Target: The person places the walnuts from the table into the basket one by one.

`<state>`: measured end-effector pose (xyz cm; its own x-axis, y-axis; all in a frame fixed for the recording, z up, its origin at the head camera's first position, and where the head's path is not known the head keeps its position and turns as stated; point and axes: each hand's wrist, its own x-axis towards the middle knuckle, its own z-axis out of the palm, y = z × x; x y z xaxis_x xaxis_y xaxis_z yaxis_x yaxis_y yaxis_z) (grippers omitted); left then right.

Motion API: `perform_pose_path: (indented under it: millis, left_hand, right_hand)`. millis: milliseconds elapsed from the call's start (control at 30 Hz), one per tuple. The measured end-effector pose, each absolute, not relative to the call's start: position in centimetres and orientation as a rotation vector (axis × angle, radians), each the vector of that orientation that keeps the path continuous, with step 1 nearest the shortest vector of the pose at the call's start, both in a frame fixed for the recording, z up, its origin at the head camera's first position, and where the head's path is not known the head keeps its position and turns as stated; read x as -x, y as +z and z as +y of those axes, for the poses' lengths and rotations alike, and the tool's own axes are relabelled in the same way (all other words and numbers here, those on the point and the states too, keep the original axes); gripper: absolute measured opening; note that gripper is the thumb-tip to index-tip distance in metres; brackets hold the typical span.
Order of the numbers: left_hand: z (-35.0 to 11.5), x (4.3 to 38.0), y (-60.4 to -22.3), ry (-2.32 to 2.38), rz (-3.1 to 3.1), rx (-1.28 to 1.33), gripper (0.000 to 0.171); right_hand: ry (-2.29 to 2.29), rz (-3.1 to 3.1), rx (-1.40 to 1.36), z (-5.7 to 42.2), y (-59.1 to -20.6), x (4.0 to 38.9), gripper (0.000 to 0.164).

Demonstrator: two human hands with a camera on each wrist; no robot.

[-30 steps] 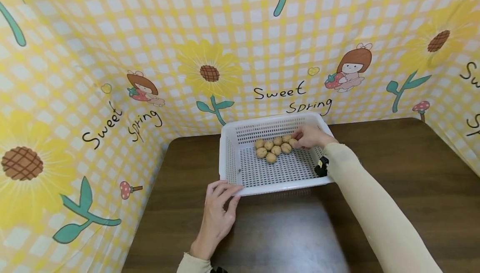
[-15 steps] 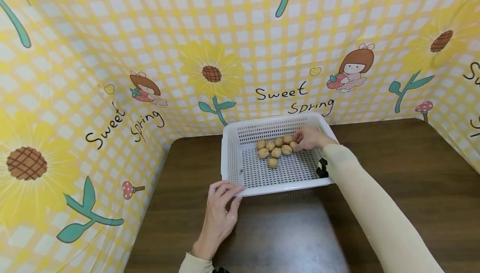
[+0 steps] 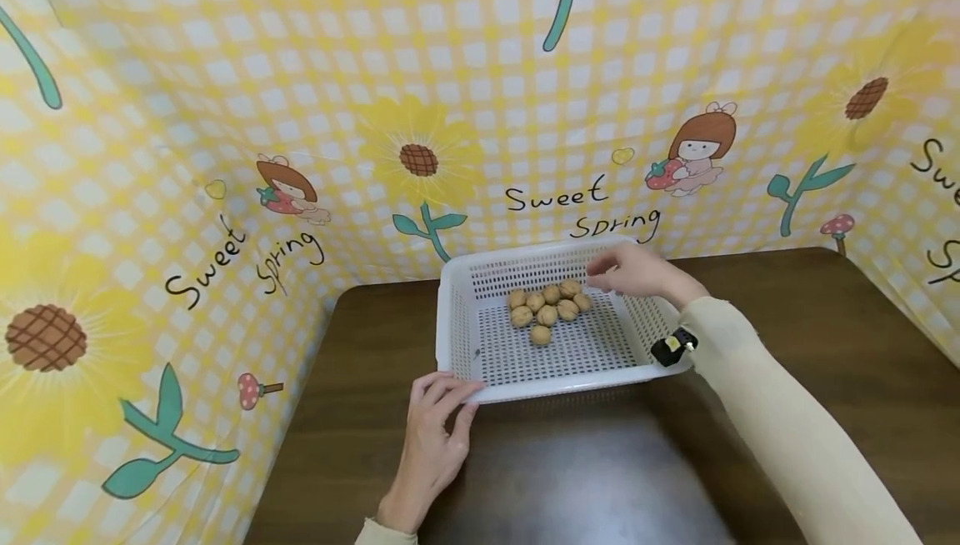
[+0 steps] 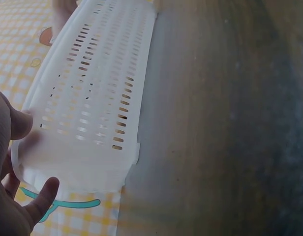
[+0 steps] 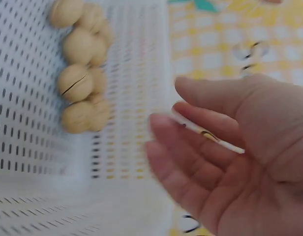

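Note:
Several tan walnuts (image 3: 547, 314) lie bunched on the floor of a white perforated plastic basket (image 3: 562, 377), towards its back; a single walnut (image 3: 540, 335) sits slightly in front. At the basket's near left corner, my left hand (image 3: 435, 437) holds the rim, its thumb (image 4: 21, 124) against the outer wall. My right hand (image 3: 637, 272) hovers over the basket's back right part, apart from the walnuts. In the right wrist view its fingers (image 5: 164, 162) are loosely bent with nothing held, and a row of walnuts (image 5: 76, 82) appears to the left.
The basket stands on a dark brown wooden table (image 3: 360, 345). Close behind it hangs a yellow checked cloth (image 3: 495, 145) printed with sunflowers, and the cloth also runs along both sides. A small black device (image 3: 672, 347) is strapped to the right wrist.
My right hand has come off the walnuts, rising and drawing back to the right. Earlier, the front walnut shifted a little away from the bunch. My left hand stays at the basket corner.

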<state>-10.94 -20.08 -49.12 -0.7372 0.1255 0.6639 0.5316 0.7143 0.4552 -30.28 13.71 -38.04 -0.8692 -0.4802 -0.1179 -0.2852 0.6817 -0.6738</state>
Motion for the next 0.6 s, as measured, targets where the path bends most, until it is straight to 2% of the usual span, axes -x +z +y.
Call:
perform_pose_path:
  millis: [100, 167, 333, 600]
  left_hand:
    - [-20.3, 11.1, -48.9, -0.863, -2.291, 0.507, 0.029]
    - [-20.5, 11.1, -48.7, -0.86, -2.285, 0.51, 0.03]
    - [-21.0, 11.4, -48.4, -0.849, -2.275, 0.51, 0.032]
    - [-21.1, 12.3, -48.2, -0.819, -2.302, 0.535, 0.029]
  right_hand:
    - [-0.976, 2.712, 0.692, 14.0, -37.3, 28.2, 0.019]
    - [-0.957, 2.751, 0.75, 14.2, -37.5, 26.6, 0.012]
    - [-0.921, 2.788, 0.85, 14.6, -39.2, 23.3, 0.012]
    - [-0.926, 2.835, 0.77, 15.4, -40.9, 20.8, 0.012]
